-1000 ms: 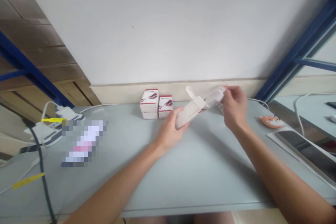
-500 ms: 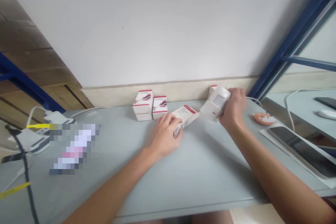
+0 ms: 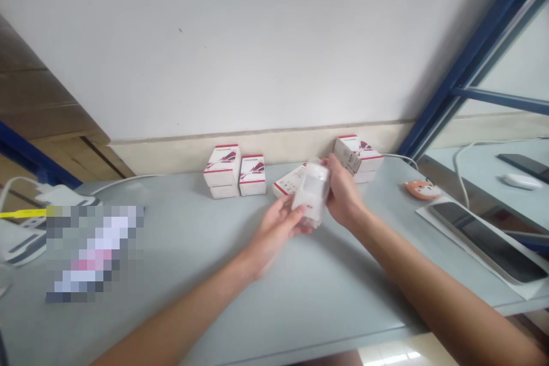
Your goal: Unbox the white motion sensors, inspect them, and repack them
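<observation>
A white motion sensor (image 3: 314, 190), seemingly in clear plastic wrap, is held tilted above the desk between both hands. My left hand (image 3: 278, 223) grips its lower end, with the thumb across the front. At its upper right side, my right hand (image 3: 343, 191) has its fingers closed on the edge. Just behind the sensor lies a flat white and red box (image 3: 288, 182), partly hidden by it. Past my right hand, more white and red boxes (image 3: 362, 157) stand against the wall, partly covered by that hand.
Several small white and red boxes (image 3: 223, 168) stand by the wall, left of centre. An orange animal-shaped item (image 3: 422, 189) and a dark device on a white sheet (image 3: 489, 240) lie at right. White plugs and cables (image 3: 64, 197) and a pixelated item (image 3: 94, 254) are at left.
My right hand has brought the sensor left and towards me. My left hand has let go of the flat box, which lies on the desk, and taken the sensor's lower end.
</observation>
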Action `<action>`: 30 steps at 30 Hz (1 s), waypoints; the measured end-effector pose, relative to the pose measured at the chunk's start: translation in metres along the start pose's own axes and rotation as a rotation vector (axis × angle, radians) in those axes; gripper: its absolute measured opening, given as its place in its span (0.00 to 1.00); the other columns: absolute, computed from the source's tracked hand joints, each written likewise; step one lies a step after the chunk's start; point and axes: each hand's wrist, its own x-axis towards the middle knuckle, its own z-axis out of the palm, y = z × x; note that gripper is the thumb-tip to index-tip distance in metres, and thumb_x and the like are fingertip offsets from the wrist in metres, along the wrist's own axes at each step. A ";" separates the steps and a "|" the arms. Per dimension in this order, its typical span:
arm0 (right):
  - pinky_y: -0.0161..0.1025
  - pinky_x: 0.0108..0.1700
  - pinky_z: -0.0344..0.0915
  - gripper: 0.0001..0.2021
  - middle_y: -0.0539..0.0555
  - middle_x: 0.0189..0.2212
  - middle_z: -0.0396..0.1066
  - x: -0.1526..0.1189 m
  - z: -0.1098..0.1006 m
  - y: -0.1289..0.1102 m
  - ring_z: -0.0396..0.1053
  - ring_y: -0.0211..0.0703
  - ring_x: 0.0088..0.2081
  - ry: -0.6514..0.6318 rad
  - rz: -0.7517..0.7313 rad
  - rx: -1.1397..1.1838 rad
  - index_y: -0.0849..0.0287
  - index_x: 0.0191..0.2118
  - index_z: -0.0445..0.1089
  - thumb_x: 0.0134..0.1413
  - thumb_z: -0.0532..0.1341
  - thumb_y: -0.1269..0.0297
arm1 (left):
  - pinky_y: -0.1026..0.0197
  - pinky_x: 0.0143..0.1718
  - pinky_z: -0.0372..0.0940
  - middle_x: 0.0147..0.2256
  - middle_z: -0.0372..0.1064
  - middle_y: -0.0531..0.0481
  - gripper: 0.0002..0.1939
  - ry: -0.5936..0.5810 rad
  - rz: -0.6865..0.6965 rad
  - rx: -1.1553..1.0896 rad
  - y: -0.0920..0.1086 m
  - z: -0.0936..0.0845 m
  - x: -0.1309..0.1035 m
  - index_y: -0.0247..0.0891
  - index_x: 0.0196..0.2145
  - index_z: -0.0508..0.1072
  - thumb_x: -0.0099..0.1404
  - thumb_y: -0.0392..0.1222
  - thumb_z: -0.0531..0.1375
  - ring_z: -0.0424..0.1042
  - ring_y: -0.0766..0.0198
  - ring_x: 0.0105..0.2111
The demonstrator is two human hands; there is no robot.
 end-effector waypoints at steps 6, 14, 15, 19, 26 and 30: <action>0.38 0.36 0.63 0.18 0.50 0.32 0.72 -0.017 0.002 -0.038 0.66 0.42 0.33 -0.240 -0.114 -0.310 0.55 0.36 0.71 0.60 0.64 0.43 | 0.59 0.39 0.73 0.53 0.77 0.43 0.23 0.079 -0.088 -0.190 0.004 -0.010 0.004 0.44 0.57 0.77 0.71 0.58 0.64 0.76 0.63 0.37; 0.36 0.30 0.56 0.23 0.47 0.26 0.64 -0.005 -0.006 -0.021 0.59 0.37 0.29 -0.196 0.156 -0.173 0.57 0.30 0.68 0.58 0.66 0.41 | 0.55 0.47 0.70 0.60 0.72 0.40 0.29 -0.074 -0.153 -0.129 0.005 -0.009 0.001 0.46 0.64 0.70 0.73 0.63 0.58 0.74 0.53 0.53; 0.36 0.31 0.57 0.23 0.48 0.27 0.65 -0.003 -0.009 -0.021 0.61 0.38 0.30 -0.243 0.195 -0.148 0.57 0.30 0.69 0.57 0.67 0.41 | 0.53 0.49 0.70 0.61 0.71 0.39 0.30 -0.073 -0.155 -0.144 0.005 -0.010 0.001 0.46 0.65 0.69 0.73 0.64 0.58 0.74 0.51 0.54; 0.37 0.33 0.59 0.21 0.49 0.29 0.68 0.007 -0.021 -0.024 0.62 0.38 0.31 -0.308 0.163 -0.124 0.57 0.31 0.72 0.58 0.68 0.42 | 0.53 0.48 0.69 0.60 0.71 0.37 0.31 -0.067 -0.201 -0.200 0.006 -0.011 0.003 0.43 0.65 0.68 0.72 0.63 0.60 0.75 0.53 0.50; 0.34 0.32 0.60 0.17 0.48 0.29 0.70 0.006 -0.025 -0.033 0.63 0.36 0.30 -0.333 0.113 0.090 0.55 0.32 0.73 0.60 0.70 0.47 | 0.62 0.39 0.65 0.48 0.75 0.40 0.28 -0.065 -0.235 -0.259 0.005 -0.015 0.005 0.38 0.58 0.75 0.72 0.61 0.61 0.74 0.63 0.37; 0.32 0.34 0.66 0.14 0.47 0.31 0.71 0.010 -0.026 -0.036 0.66 0.35 0.31 -0.293 0.111 0.288 0.53 0.33 0.73 0.60 0.71 0.50 | 0.61 0.38 0.68 0.44 0.74 0.43 0.28 -0.035 -0.258 -0.330 0.004 -0.018 0.008 0.38 0.56 0.75 0.71 0.63 0.62 0.75 0.62 0.34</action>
